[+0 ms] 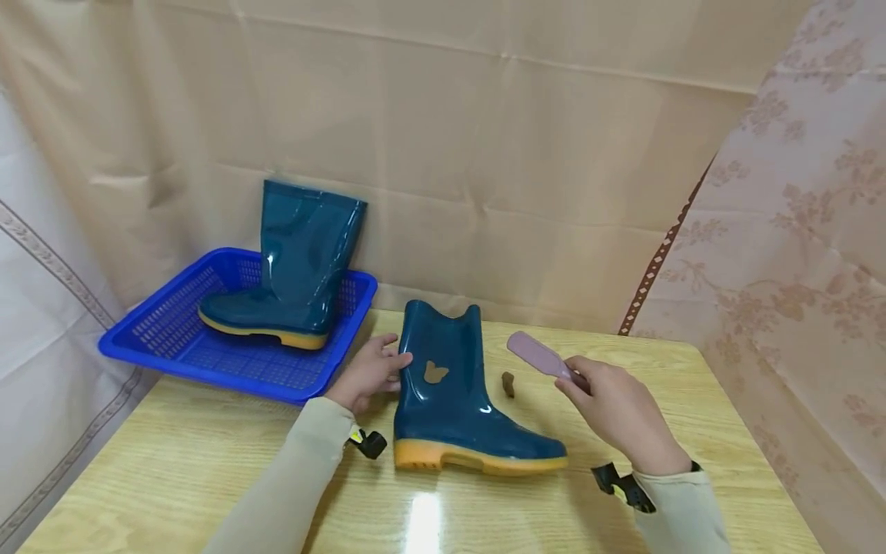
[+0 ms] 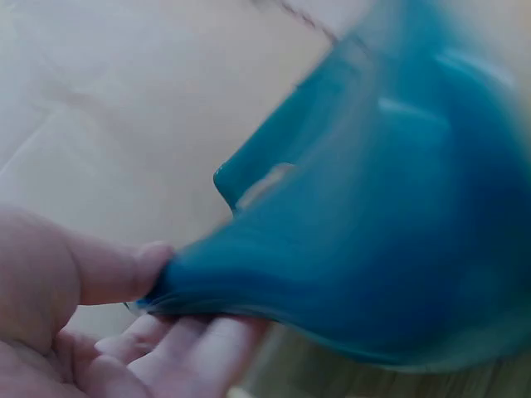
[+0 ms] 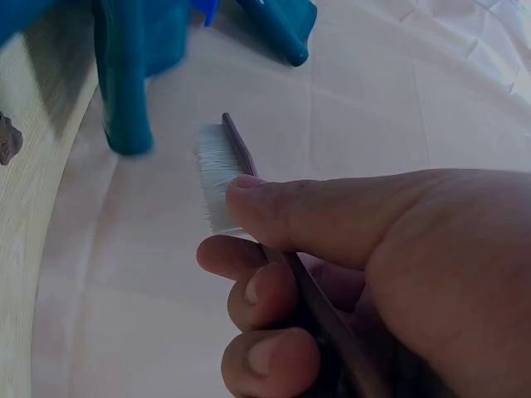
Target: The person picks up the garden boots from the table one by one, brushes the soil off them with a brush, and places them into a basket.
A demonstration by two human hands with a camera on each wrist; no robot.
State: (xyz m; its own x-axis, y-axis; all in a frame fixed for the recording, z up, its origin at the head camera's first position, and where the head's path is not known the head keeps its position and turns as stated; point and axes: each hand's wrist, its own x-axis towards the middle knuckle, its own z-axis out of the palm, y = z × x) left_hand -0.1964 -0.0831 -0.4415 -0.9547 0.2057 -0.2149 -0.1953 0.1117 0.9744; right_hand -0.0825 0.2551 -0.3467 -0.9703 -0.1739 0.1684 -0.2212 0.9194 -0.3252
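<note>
A dark teal rain boot [image 1: 443, 408] with a yellow sole is at the table's middle, its toe to the right and a brown patch [image 1: 435, 373] on its shaft. My left hand [image 1: 371, 373] pinches the back of the shaft, thumb on one side and fingers [image 2: 207, 352] on the other. In the right wrist view, my right hand [image 3: 332, 249] grips the dark handle of a brush with pale bristles [image 3: 217, 174]. The brush's mauve back [image 1: 536, 354] faces up in the head view, apart from the boot and to its right.
A blue plastic basket [image 1: 208, 377] stands at the left with a second teal boot [image 1: 304, 246] in it. Between the boot and my right hand lies a small brown lump [image 1: 508, 384] on the wooden table [image 1: 664, 392]. A beige curtain [image 1: 443, 138] hangs behind.
</note>
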